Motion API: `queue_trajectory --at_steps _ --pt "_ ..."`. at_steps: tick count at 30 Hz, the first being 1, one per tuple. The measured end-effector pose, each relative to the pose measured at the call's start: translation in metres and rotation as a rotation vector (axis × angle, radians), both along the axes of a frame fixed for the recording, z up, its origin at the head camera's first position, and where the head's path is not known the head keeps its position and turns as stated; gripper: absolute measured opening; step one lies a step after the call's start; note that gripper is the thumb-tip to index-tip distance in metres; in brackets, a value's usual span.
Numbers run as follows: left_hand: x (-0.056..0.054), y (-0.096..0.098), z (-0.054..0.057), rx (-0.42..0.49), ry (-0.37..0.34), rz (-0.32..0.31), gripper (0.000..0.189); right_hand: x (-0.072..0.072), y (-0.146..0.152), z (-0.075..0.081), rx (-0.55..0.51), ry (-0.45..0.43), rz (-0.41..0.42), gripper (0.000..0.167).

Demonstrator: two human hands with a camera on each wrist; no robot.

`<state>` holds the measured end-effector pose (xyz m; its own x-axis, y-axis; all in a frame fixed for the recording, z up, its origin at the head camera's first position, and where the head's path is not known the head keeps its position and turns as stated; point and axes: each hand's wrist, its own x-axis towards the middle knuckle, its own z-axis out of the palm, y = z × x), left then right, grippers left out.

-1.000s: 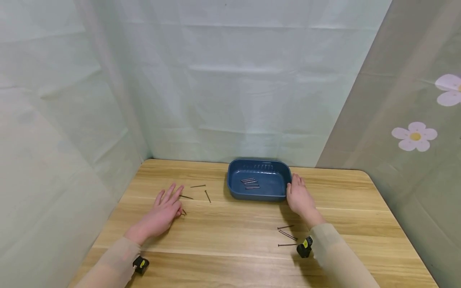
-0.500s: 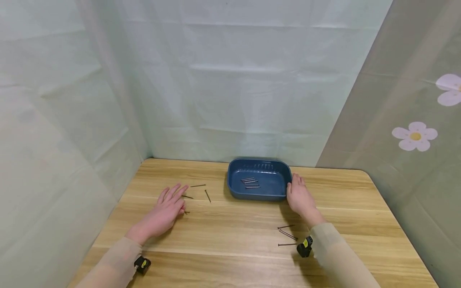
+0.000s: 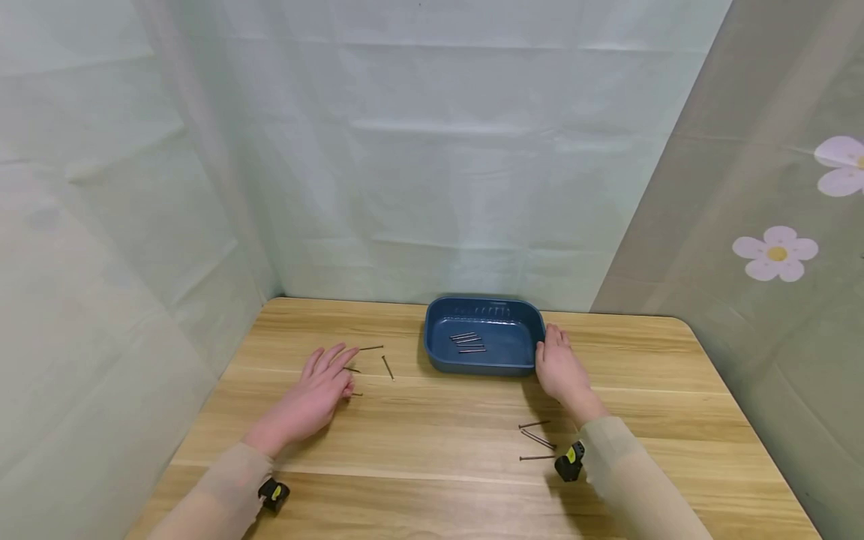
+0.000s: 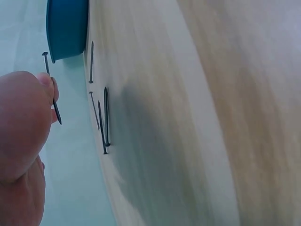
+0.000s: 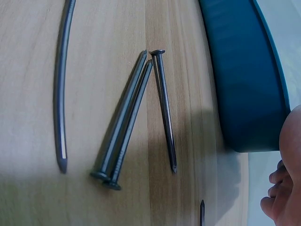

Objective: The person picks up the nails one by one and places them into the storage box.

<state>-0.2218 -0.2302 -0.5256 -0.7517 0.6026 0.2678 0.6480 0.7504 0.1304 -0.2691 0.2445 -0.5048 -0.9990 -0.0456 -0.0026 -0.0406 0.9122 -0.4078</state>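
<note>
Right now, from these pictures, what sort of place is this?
Probably a small curtained-off workspace: pale, creased sheets hang behind and beside a wooden table, with loose nails lying on top.

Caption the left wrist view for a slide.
Left hand pinching a nail, more nails on the wooden table, blue container beyond.

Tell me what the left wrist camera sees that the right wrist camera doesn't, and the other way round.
Only the left wrist view shows the left hand, which pinches a slim dark metal nail. Only the right wrist view shows the right hand, touching one end of the blue, round-cornered rectangular tray. Both show part of that tray, other loose metal nails, the light wood-grain table they lie on, and some pale green cloth.
</note>
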Motion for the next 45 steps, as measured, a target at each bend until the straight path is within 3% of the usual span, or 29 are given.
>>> queue_trajectory --at_steps 6,15,25,34,45 --pt "-0.002 0.014 0.007 0.020 -0.009 0.014 0.013 0.000 0.000 -0.001 -0.002 0.002 -0.002 0.062" --pt "-0.011 0.048 0.018 0.067 0.039 0.000 0.015 -0.001 0.001 -0.001 -0.005 0.006 -0.005 0.062" --pt "-0.017 0.091 0.026 0.161 0.013 0.119 0.011 0.000 -0.002 -0.002 -0.004 0.009 0.001 0.061" --pt "-0.024 0.121 0.027 0.186 0.020 0.190 0.012 -0.002 -0.003 -0.002 -0.006 0.010 -0.003 0.061" --pt "-0.034 0.145 0.029 0.182 0.022 0.220 0.011 -0.001 -0.003 -0.003 -0.016 0.005 -0.009 0.062"
